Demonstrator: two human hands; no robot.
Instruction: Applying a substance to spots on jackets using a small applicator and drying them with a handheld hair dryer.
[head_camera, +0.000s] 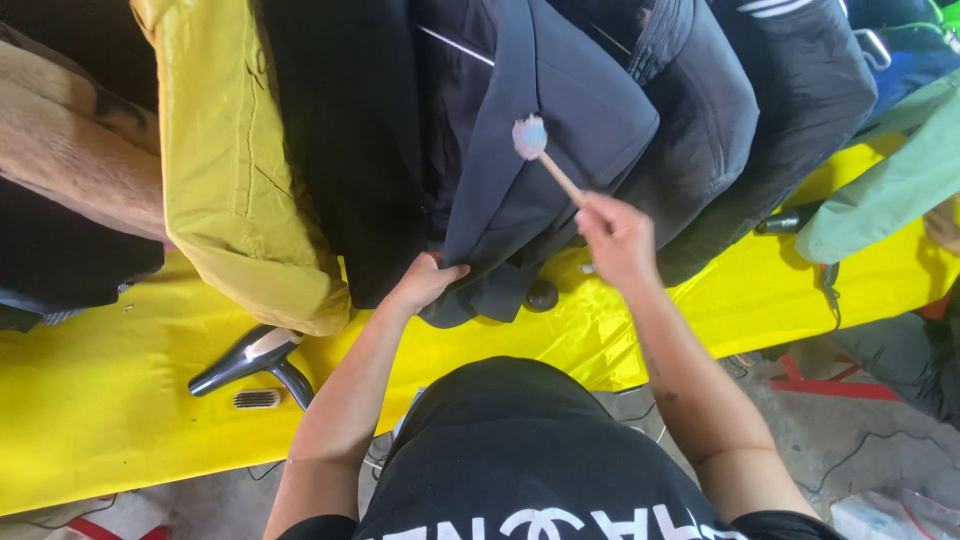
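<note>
head view: left hand (428, 282) pinches lower hem of dark navy jacket (540, 150) hanging above yellow table cover (120, 400). right hand (615, 240) closed around wooden handle of small brush (531, 138), bristles touching jacket front. black hair dryer (255, 362) lies near left on cover; yellow-green garment (235, 160) hangs left of jacket.

1. The single head view looks steeply down from above the person's own chest.
2. It faces forward over the yellow-covered surface (120, 400) towards hanging jackets (540, 150).
3. It sits close, both hands within reach.
</note>
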